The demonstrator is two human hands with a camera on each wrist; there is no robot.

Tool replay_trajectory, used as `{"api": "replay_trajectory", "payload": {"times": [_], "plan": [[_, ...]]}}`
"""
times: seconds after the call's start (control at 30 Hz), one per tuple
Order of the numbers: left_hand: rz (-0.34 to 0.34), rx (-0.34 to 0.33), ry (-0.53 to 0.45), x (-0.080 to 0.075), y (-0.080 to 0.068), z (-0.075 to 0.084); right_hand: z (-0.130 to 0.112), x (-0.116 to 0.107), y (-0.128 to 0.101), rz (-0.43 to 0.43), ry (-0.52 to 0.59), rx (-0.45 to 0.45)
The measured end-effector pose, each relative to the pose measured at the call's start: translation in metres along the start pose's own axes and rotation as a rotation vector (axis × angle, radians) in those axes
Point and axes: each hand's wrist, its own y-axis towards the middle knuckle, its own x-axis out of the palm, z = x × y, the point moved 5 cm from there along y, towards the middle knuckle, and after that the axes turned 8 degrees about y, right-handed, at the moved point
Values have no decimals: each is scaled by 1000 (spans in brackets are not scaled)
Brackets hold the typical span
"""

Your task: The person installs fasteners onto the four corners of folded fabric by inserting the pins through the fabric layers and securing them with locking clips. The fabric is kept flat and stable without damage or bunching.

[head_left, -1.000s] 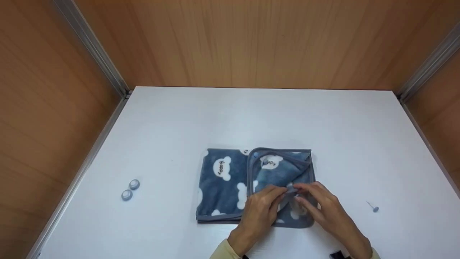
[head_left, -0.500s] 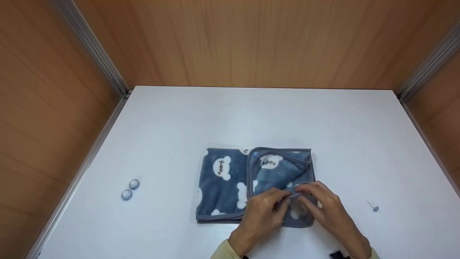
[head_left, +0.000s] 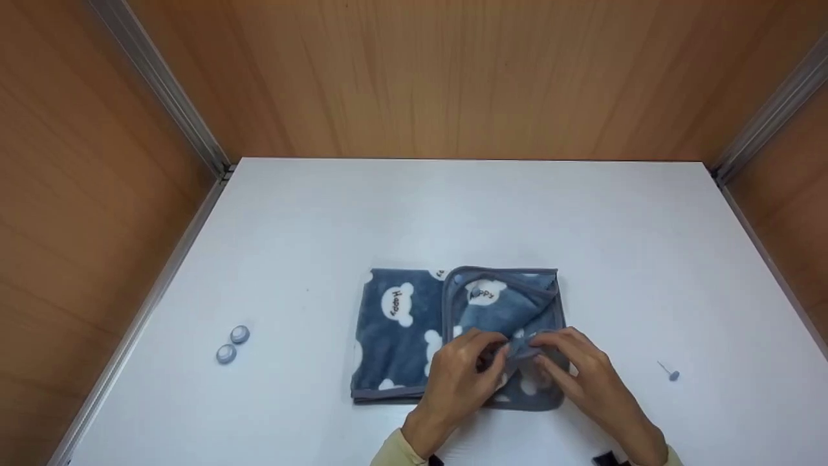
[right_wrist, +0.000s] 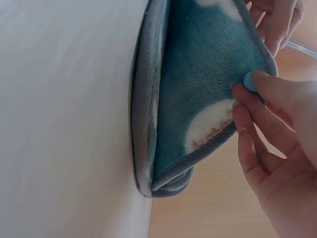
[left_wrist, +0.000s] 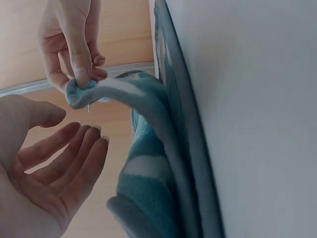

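A folded blue blanket (head_left: 388,349) with white bear shapes lies on the table, one flap folded back. My right hand (head_left: 588,369) pinches the raised blanket corner and the round blue head of a pin (right_wrist: 249,82) there. In the left wrist view, a thin needle (left_wrist: 89,107) sticks out below that corner. My left hand (left_wrist: 54,168) is beside the corner, thumb and fingers apart, with nothing between them. Another blue button (head_left: 458,279) shows near the flap's far corner, and a blue-grey round head (head_left: 476,292) lies on the flap.
A loose pin (head_left: 674,375) with a blue head lies on the white table (head_left: 310,226) at the right. Two round grey-blue caps (head_left: 240,334) sit at the left. Wooden panels (head_left: 414,77) enclose the back and sides.
My left hand has drawn back slightly leftward from the blanket corner, and its fingertips have come off the edge. My right hand stays at the corner, still pinching.
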Motion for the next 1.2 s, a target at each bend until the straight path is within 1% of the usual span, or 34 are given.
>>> {"api": "replay_trajectory", "payload": {"times": [0.2, 0.4, 0.5, 0.63, 0.67, 0.8, 1.0, 1.2], "plan": [[55, -8, 8, -8, 3, -6, 3, 0, -1, -7, -6, 28], [69, -44, -1, -17, 5, -14, 5, 0, -2, -18, -17, 76], [78, -51, -4, -20, 6, -19, 5, 0, -2, -10, -16, 53], [118, -48, 12, -26, 6, -27, 4, -1, -3, 6, -2, -8], [124, -52, 16, -28, 6, -29, 4, -2, -3, 8, 1, -11], [145, -57, 23, -34, 6, -35, 4, -2, -3, 6, 0, 5], [181, -55, 48, -45, 5, -45, 8, -2, -4, -8, 7, 55], [219, -63, 56, -54, 5, -57, 10, -3, -4, -6, 7, 44]]}}
